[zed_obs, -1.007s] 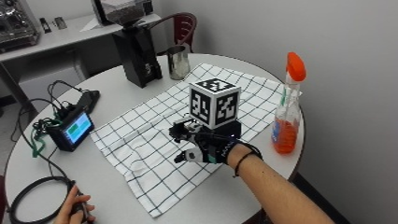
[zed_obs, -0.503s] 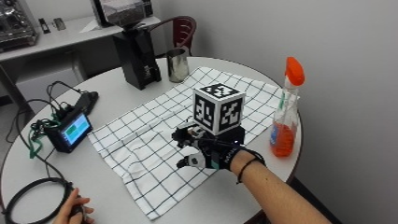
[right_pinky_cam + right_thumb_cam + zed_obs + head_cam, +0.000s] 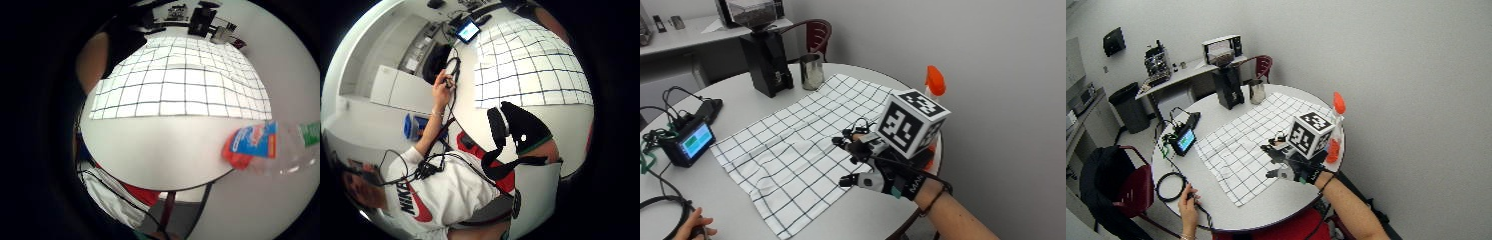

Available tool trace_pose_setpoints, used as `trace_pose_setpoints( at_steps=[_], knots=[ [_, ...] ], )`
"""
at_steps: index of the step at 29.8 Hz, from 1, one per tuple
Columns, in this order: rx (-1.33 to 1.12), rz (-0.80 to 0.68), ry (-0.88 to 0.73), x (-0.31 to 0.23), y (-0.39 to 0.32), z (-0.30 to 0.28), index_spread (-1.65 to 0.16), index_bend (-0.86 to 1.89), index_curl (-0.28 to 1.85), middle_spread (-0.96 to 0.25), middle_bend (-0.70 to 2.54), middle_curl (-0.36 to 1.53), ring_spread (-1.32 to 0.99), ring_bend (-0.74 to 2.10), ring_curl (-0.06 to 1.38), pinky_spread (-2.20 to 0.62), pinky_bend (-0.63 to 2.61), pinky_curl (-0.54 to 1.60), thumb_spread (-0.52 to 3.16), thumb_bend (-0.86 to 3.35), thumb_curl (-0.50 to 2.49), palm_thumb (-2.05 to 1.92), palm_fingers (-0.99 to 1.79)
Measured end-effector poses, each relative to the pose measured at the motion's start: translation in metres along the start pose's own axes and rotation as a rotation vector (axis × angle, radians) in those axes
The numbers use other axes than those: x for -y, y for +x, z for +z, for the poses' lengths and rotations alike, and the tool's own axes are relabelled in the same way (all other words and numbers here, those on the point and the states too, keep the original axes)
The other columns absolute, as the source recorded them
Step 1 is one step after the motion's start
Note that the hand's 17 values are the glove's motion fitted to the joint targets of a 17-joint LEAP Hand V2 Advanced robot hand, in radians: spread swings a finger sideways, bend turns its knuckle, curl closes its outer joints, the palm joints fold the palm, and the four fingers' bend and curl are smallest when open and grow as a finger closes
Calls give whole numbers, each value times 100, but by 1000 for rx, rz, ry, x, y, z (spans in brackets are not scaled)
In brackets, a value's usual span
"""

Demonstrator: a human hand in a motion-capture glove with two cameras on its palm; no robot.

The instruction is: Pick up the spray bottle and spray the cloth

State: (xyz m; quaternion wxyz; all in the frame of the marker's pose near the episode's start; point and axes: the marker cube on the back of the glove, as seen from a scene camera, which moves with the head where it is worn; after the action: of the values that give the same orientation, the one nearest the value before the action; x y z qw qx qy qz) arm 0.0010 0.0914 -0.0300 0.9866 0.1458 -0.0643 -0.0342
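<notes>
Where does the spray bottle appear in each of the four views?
Outside view: spray bottle stands at the table edge behind the gloved right hand; only its orange top shows clearly.
Wide outside view: same place, beside the checked cloth.
Little finger side palm view: near the table edge.
Thumb side palm view: not in it.
Shared landmark: the checked cloth.

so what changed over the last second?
The gloved right hand moved off the middle of the checked cloth toward the spray bottle at the table's edge; its fingers are spread and it holds nothing yet. The bottle stands untouched and the cloth lies flat, as before.
</notes>
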Motion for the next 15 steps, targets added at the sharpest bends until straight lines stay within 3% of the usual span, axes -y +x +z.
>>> trace_pose_setpoints(
  at_steps=[8, 15],
  knots=[
    [75, -65, 249, -65, 22, -46, -40, 17, 32, 1, 19, 29, 10, 18, 20, 25, 26, 31, 116, 9, 29, 63, 45],
    [392, 152, 376, -98, 64, -53, -39, 17, 32, 0, 21, 31, 9, 18, 20, 24, 25, 32, 116, 4, 29, 63, 51]
  ],
)
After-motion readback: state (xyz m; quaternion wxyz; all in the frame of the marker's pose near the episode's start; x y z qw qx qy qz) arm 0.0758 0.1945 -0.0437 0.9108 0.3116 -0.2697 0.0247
